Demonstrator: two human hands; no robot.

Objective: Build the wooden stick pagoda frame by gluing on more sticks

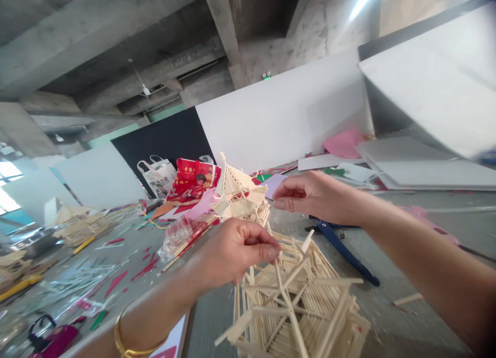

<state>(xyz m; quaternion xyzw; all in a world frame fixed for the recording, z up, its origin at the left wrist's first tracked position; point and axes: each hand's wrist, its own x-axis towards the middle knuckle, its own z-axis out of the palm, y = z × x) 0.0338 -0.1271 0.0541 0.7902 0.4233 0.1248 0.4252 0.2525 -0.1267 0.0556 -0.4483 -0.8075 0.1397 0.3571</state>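
Pinching a stick [293,319]; lettering [190,169] on red bag [194,185] illegible.

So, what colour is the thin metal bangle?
The bangle is gold, clearest in the head view.

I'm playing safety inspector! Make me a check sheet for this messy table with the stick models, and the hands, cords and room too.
Surface: grey table, littered with scraps
Job's things: open-topped wooden-stick model in front; roofed stick model behind it
Clutter: blue-handled pliers, red paper scraps, clear plastic packaging, red bag, white tote bag
Left grip: thumb and fingers at a stick atop the front model
Right grip: raised, fingers curled; can't tell if it holds anything
Cables: dark cord at the right edge
Surroundings: white panel, black panel, concrete beams overhead
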